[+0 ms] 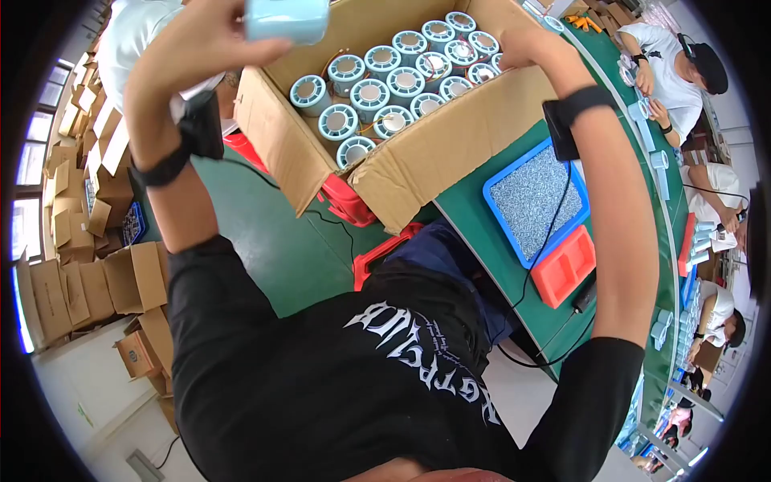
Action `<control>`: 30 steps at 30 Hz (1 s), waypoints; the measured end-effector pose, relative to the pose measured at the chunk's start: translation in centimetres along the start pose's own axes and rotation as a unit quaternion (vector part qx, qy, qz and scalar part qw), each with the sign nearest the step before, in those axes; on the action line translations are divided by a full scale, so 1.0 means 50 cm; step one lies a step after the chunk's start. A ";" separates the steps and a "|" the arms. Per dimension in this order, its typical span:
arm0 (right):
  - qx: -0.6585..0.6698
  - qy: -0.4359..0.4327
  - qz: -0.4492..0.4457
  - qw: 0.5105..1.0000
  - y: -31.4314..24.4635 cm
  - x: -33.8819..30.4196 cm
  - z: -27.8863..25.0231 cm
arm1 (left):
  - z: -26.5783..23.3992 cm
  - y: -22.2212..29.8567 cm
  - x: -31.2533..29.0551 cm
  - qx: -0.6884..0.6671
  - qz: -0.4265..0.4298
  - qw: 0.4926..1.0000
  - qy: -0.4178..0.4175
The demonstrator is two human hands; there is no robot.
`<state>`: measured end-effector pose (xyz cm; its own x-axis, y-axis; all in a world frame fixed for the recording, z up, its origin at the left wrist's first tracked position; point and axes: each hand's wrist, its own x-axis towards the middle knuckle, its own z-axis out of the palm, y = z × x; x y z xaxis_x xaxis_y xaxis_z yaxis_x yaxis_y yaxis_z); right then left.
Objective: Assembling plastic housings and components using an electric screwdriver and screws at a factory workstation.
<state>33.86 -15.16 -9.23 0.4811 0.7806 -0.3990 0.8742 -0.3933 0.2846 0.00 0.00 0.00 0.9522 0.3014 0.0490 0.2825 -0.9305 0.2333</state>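
My left hand [215, 38] is closed on a light blue cylinder [287, 19], raised at the top left beyond the carton's left side; the top of both is cut off by the picture's edge. My right hand [524, 46] reaches to the right end of the open cardboard box [450, 165], close to the cylinders there. Its fingers are mostly hidden, so what they touch cannot be made out. Inside the box, several light blue cylinders [370, 94] stand upright in rows, with slotted rims and round metal-coloured centres. Thin red and yellow wires show between some.
Right of the box, a green table [490, 241] carries a blue tray [534, 197] of small grey pieces, a red tray [564, 267] and a dark-handled tool [585, 296] with a cable. Red stools [347, 201] stand below. Cartons [88, 281] pile up left. Other people [671, 76] work at right.
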 end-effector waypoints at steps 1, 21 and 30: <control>-0.012 -0.019 0.013 1.000 -0.012 0.003 0.001 | 0.018 -0.022 -0.035 -0.071 0.058 0.994 0.062; 0.065 0.250 -0.144 0.955 0.131 0.150 0.127 | 0.320 0.258 -0.065 -0.181 0.171 0.943 0.220; 0.150 0.321 -0.216 0.910 0.137 -0.300 -0.118 | 0.295 0.283 -0.109 -0.303 0.115 0.926 0.192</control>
<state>32.23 -26.71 3.83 0.0357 0.9789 0.2013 0.9974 -0.0224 -0.0679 0.49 -17.88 -11.32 0.8345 0.2705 0.4801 -0.1503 -0.7265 0.6706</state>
